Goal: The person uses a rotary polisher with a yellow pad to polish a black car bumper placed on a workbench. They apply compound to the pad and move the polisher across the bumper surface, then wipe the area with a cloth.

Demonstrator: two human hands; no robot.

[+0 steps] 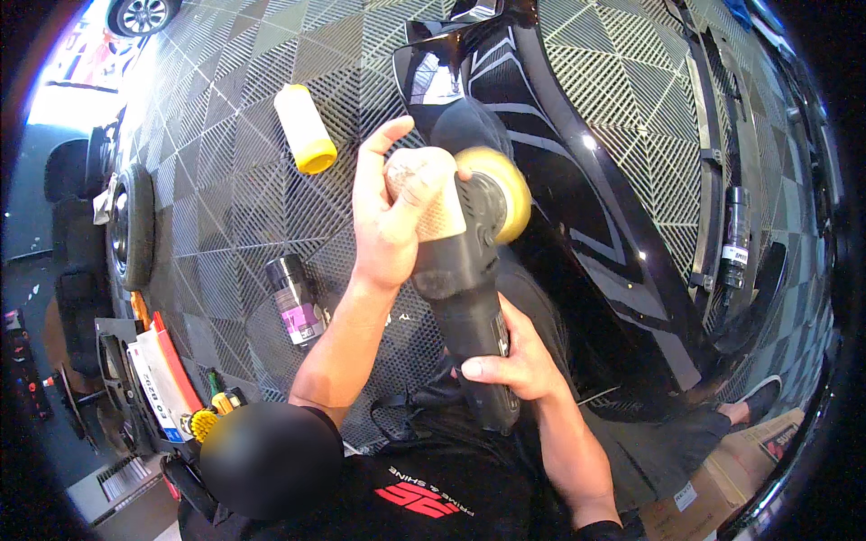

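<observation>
A black polisher with a round yellow foam pad is held across the middle of the view. My right hand wraps around its body near the rear end, thumb on top. Over the polisher's head lies my left hand, its thumb across the tan cover and one finger raised off. The pad is tilted toward a glossy black car body panel on the right. Whether pad and panel touch, I cannot tell. The far fingers of my left hand are hidden behind the polisher head.
A white bottle with a yellow cap lies on the grid-tiled floor. A black spray can with a purple label is near my left forearm. Farther right are another black can and a cardboard box. Left stand a spare wheel and a yellow brush.
</observation>
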